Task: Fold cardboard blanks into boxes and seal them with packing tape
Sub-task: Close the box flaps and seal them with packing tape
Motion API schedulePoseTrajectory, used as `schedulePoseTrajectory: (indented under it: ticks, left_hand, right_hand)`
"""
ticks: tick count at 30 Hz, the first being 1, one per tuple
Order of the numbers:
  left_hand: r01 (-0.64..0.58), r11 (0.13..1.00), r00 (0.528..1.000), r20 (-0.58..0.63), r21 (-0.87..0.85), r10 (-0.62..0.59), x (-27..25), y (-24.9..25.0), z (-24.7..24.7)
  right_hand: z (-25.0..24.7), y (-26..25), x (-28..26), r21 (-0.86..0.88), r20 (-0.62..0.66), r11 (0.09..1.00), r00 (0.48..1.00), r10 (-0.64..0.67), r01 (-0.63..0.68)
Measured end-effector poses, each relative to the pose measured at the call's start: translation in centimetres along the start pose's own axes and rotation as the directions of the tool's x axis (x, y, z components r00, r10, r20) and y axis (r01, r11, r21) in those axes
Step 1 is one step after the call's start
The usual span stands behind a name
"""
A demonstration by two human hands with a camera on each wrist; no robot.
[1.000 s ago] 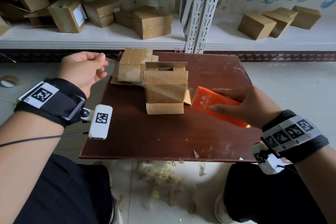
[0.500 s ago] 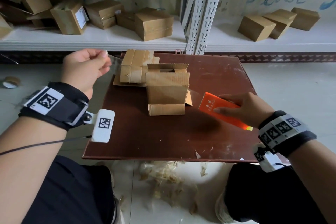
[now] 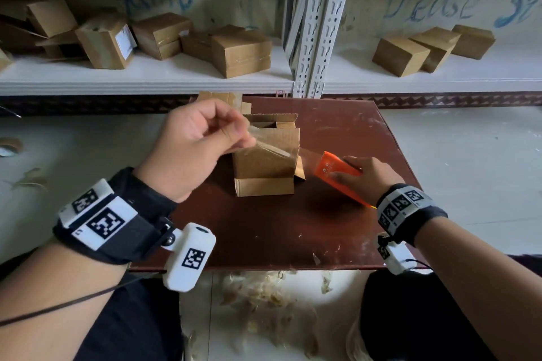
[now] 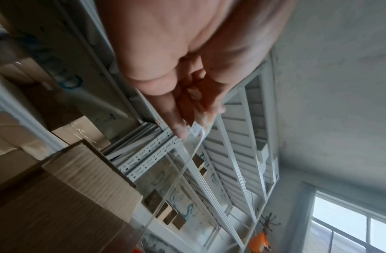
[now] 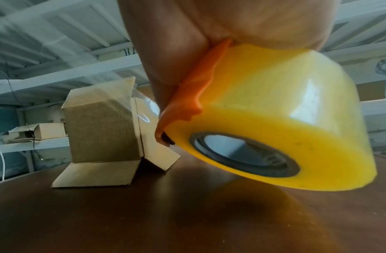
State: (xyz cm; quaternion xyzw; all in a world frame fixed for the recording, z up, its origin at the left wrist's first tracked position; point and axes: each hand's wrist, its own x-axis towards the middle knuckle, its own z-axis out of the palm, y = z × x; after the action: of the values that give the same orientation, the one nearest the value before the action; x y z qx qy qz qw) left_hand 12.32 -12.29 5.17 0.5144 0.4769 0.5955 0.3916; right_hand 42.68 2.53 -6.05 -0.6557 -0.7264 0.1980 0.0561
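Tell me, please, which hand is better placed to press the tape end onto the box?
The left hand: it pinches the tape end right above the box; the right hand grips the dispenser beside it.

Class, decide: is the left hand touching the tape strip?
Touching. The left wrist view shows the left hand's fingertips pinching the tape strip's end.

Flat blanks (image 3: 223,99) behind left hand (image 3: 193,149)

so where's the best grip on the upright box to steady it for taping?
Probably the near wall of the box, from the left: the tape strip between left hand and dispenser in right hand crosses its right side, and the top flaps stand open.
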Motion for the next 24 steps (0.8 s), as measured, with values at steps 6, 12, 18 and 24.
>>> schedulePoseTrajectory:
  ticks: [6,12,18,24]
  left_hand:
    - [0.036,0.998,0.984,0.173,0.060,-0.046,-2.1,-1.2,3.8]
    - [0.049,0.999,0.975,0.218,0.020,-0.052,-2.5,-1.2,5.6]
    - [0.017,0.996,0.996,0.087,-0.082,-0.010,-1.5,-1.2,4.7]
    - [0.259,0.931,0.962,0.152,-0.256,-0.226,0.3,-2.2,4.0]
  right_hand:
    - [0.6,-0.3,1.0,-0.052,-0.062,0.998,0.998,0.031,-0.035]
    - [1.3,-0.9,0.9,-0.189,-0.056,0.981,0.998,0.036,-0.046]
    - [1.8,-0.4,1.2,-0.214,0.076,0.954,0.970,0.231,-0.211]
    - [-1.8,-6.2,-2.6,0.447,0.040,0.881,0.980,-0.194,0.156]
